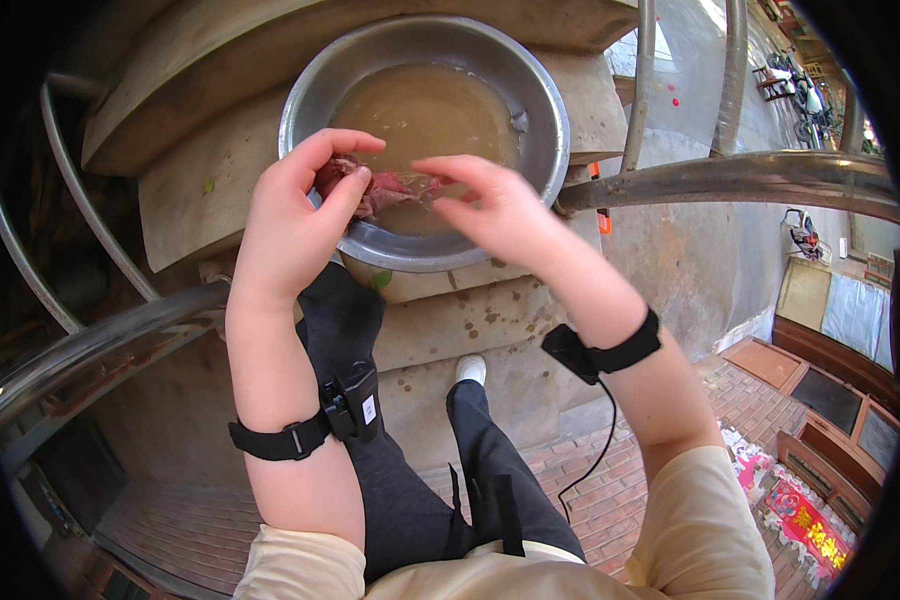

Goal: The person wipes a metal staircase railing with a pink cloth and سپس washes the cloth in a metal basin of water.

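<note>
A wide metal basin (551, 142) of cloudy brown water (450, 112) stands on a concrete step. Over its near left rim, my left hand (307, 187) grips a crumpled reddish piece (379, 193), which looks like raw meat or wet cloth; the picture does not settle which. My right hand (487, 199) is at the piece's thin right end above the water, thumb and fingers close around a small reddish bit. Blur hides how firmly the fingertips close on it. A small greyish scrap (520, 121) clings to the basin's inner right wall.
Metal railings run at the left (120, 337) and right (735, 180). Concrete steps (450, 322) with dark wet spots lie below the basin, and a green leaf (380, 280) rests near its rim. A black cable (611, 427) hangs from the right forearm strap.
</note>
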A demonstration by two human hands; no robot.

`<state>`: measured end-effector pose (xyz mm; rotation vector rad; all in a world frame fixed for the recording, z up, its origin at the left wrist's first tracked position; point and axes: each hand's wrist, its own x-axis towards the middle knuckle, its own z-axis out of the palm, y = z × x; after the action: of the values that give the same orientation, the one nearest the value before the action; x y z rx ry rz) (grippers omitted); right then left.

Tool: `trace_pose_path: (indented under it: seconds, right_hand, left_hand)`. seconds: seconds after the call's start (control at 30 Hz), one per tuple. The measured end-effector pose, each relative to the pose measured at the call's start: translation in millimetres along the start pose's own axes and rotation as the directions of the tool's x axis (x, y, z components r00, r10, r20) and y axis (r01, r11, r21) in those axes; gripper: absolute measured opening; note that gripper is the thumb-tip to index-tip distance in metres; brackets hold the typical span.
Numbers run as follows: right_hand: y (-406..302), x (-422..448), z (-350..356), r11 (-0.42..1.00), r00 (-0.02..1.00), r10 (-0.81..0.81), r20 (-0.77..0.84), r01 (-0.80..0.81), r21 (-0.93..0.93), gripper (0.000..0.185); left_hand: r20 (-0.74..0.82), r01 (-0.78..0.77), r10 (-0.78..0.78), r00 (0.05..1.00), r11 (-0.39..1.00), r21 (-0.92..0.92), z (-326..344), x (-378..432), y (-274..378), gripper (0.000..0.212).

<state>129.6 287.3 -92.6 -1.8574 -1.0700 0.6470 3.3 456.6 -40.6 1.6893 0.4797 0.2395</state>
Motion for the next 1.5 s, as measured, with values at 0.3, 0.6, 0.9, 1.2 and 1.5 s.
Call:
trace_pose_path:
  seconds: [0.3, 0.6, 0.9, 1.2, 1.5]
  right_hand:
    - [-12, 13, 18, 0.851, 0.986, 0.166, -0.014, -0.137, 0.506, 0.013]
    - [-45, 11, -18, 0.993, 0.976, -0.111, -0.187, 0.116, 0.013, 0.014]
    - [-41, 5, -42, 0.954, 0.99, 0.067, 0.127, -0.026, -0.298, 0.024]
    - [-9, 7, -72, 0.946, 0.946, 0.299, 0.121, -0.277, -0.171, 0.021]
    - [-28, 34, -120, 0.887, 0.935, 0.354, 0.003, -0.337, 0.316, 0.015]
  left_hand:
    - [-0.011, 0.121, -0.128, 0.992, 0.958, -0.258, -7, -7, -1, 0.031]
    - [-0.099, -0.004, 0.012, 0.995, 0.996, 0.088, -2, -8, -10, 0.013]
    - [-0.136, -0.139, 0.101, 0.986, 0.941, -0.309, -2, -7, -6, 0.01]
    - [-0.323, -0.181, 0.24, 0.916, 0.963, 0.201, -12, 3, -3, 0.01]
    - [0.249, 0.222, -0.268, 0.931, 0.955, 0.197, -32, 30, 18, 0.018]
